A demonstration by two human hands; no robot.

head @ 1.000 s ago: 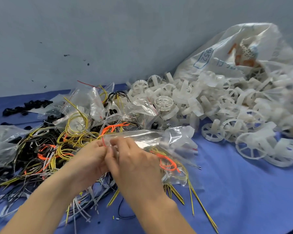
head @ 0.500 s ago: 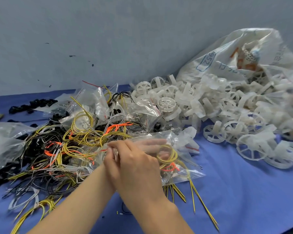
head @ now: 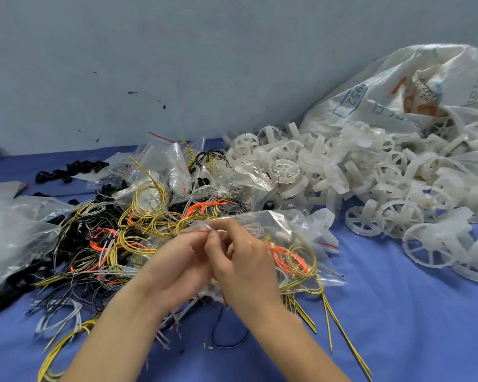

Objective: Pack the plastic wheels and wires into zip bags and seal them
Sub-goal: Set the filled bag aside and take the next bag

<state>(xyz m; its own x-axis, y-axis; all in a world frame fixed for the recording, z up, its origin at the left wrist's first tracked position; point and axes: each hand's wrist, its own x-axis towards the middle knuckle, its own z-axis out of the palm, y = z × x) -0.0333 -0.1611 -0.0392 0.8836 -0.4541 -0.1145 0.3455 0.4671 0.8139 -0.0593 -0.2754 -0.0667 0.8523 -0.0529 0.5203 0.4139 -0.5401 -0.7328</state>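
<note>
A clear zip bag [head: 293,244] with a red-lined top holds coiled yellow and orange wires and a white plastic part. My left hand [head: 177,266] and my right hand [head: 240,260] meet at the bag's red zip edge, both pinching it near the bag's left end. A tangled heap of loose wires [head: 116,244], yellow, orange, black and white, lies to the left of my hands. A big pile of white plastic wheels [head: 370,188] spreads across the right.
Several other filled zip bags [head: 177,172] lie behind the wires. A large white sack [head: 398,89] leans on the grey wall at the back right. Crumpled clear plastic [head: 14,230] sits far left, black parts [head: 72,169] behind it. Long yellow wires [head: 340,332] lie on the blue tablecloth [head: 411,326].
The bag has dropped lower and now lies flatter to the right. My left hand has come back beside the right one at the zip edge.
</note>
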